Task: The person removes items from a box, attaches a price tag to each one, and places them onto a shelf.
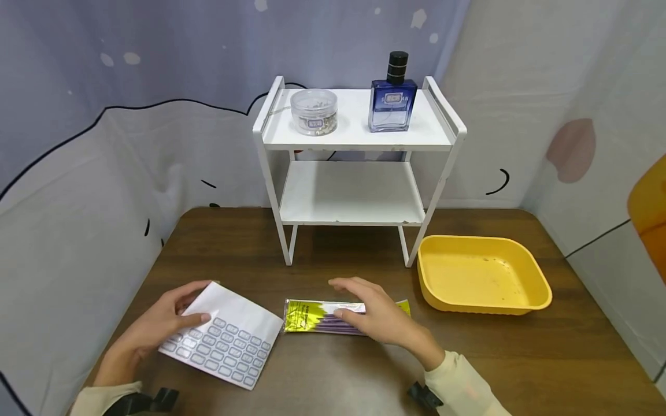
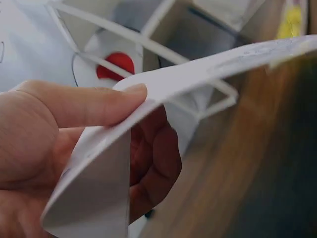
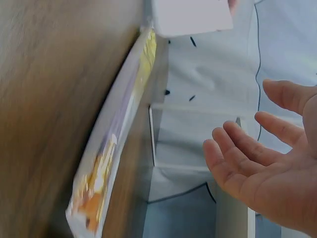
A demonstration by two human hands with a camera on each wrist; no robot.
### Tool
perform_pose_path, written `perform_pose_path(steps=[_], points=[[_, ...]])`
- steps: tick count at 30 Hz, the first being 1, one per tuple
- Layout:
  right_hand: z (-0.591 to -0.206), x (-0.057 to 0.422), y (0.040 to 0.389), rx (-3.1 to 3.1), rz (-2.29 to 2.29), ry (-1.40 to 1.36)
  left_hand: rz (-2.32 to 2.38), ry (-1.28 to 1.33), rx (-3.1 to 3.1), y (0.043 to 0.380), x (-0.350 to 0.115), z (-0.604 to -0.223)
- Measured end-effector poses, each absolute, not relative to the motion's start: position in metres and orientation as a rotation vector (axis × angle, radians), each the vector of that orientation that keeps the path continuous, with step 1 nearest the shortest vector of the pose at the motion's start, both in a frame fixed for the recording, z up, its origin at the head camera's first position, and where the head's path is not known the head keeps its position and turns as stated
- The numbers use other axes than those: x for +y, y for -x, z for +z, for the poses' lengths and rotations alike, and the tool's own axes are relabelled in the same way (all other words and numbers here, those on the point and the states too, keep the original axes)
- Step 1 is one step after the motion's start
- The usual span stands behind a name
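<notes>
My left hand [image 1: 151,329] pinches a white sheet of stickers [image 1: 224,338] by its upper left part, thumb on top and fingers beneath. Rows of small blue-bordered labels cover its lower portion. In the left wrist view the sheet [image 2: 168,82] bends, with the curled fingers behind it. A long clear packet [image 1: 307,316] with yellow printing and purple sticks inside lies on the table. Above it hovers my right hand [image 1: 382,315], fingers spread and holding nothing; it hides part of the packet in the head view. The right wrist view shows a gap between this hand [image 3: 270,163] and the packet [image 3: 114,134].
A white two-tier rack [image 1: 351,193] stands at the back. On its top shelf are a round clear jar [image 1: 314,112] with small contents and a blue perfume bottle [image 1: 392,104], each bearing a label. A yellow tray [image 1: 484,303] sits on the brown table [image 1: 562,346] at right.
</notes>
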State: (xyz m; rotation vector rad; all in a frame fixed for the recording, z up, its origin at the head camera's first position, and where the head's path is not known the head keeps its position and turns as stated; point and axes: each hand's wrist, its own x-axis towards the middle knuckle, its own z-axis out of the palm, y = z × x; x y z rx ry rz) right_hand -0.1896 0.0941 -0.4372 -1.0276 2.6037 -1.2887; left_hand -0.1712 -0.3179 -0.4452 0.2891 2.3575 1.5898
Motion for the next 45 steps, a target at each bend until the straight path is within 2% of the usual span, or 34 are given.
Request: perform_pose_path(steps=[6, 15, 25, 35, 45], points=[[-0.439, 0.076, 0.182, 2.452, -1.351, 1.029, 1.763, -0.386, 2.187, 0.173, -0.298, -0.435], [-0.439, 0.065, 0.177, 2.282, -1.502, 0.984, 1.827, -0.418, 2.151, 0.187, -0.237, -0.437], [-0.434, 0.095, 0.186, 2.365, -1.495, 0.913, 2.029, -0.403, 2.025, 0.192, -0.196, -0.451], [-0.432, 0.124, 0.194, 2.438, -1.508, 0.898, 2.153, -0.265, 2.253, 0.191, -0.173, -0.454], [-0.427, 0.140, 0.200, 2.454, -1.536, 0.874, 2.169, -0.599, 2.242, 0.186, -0.172, -0.463]])
